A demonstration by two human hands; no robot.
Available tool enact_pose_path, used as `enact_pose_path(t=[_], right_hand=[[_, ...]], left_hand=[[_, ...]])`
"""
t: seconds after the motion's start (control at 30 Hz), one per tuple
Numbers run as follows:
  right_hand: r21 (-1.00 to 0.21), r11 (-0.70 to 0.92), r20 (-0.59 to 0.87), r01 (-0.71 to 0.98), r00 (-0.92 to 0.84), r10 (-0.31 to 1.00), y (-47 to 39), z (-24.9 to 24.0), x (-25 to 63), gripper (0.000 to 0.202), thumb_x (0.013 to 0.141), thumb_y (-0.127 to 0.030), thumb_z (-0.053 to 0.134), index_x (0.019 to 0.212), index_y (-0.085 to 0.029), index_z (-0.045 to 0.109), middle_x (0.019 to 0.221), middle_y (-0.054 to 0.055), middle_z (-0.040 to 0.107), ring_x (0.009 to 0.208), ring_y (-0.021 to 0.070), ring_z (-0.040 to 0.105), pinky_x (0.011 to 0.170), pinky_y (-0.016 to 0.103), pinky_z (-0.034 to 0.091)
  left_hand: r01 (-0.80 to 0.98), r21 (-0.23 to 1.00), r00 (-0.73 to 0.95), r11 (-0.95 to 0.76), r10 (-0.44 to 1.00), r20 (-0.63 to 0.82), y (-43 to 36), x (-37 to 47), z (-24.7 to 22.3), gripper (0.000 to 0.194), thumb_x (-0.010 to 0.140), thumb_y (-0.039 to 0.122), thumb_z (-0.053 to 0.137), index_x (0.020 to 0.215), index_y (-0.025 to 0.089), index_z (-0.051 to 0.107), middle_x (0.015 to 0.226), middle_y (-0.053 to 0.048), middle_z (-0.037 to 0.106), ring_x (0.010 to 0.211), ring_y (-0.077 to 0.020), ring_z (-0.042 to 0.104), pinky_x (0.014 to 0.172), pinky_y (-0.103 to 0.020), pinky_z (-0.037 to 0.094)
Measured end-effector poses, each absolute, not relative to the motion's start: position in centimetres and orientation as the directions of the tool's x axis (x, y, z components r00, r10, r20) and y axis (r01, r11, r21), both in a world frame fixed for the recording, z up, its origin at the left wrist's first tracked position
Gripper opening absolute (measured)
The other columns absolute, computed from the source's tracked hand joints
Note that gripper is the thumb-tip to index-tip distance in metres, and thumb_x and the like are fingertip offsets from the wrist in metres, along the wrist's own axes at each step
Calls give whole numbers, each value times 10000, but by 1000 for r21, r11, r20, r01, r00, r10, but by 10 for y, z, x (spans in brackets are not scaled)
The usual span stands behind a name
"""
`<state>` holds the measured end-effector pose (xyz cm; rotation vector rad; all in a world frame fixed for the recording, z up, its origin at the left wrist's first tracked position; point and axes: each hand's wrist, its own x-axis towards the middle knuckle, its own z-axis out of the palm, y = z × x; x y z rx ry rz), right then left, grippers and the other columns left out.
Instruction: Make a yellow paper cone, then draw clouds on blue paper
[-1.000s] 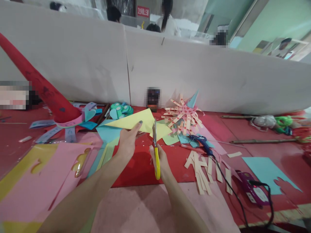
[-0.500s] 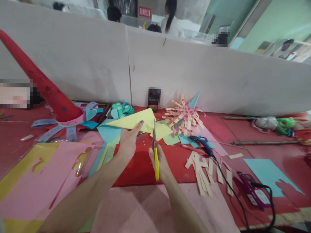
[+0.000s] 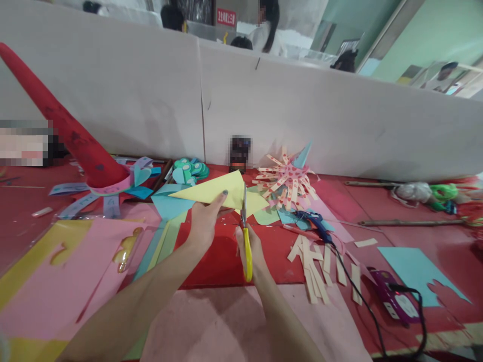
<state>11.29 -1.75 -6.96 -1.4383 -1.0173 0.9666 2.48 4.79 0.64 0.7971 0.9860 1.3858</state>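
Note:
My left hand (image 3: 204, 223) pinches a folded yellow paper (image 3: 215, 189) by its lower edge, thumb on top, with the paper's long point toward the left. My right hand (image 3: 254, 249) grips yellow-handled scissors (image 3: 247, 254), whose blades stand upright at the right edge of the folded paper. Another yellow piece (image 3: 256, 202) lies behind the blades, beside a light green sheet (image 3: 266, 216). Under my hands is a red board (image 3: 279, 256).
A red cone (image 3: 90, 156) with a paper-strip ring stands left. A spiky pink paper piece (image 3: 292, 176), a blue glue gun (image 3: 317, 223), pale strips (image 3: 311, 274) and a purple device (image 3: 396, 296) with a black cable lie right. A white partition (image 3: 320, 115) rises behind.
Both hands, the folded yellow paper and the scissors have shifted slightly to the right. The blades remain at the paper's right edge.

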Motion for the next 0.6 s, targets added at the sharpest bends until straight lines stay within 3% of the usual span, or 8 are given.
enact_pose_path(t=[0.6], right_hand=[[-992,-111,-86,66,298,951,-22,-62,111,364,748,-567,471,689,-209,436,442,-71,396,385,87,374,378,204,302]], left_hand=[[-419,906,-76,55,993,-96,45,25,6,343,581,333,715,822,98,651,815,-89,692,689,-198,650,646,-334,551]])
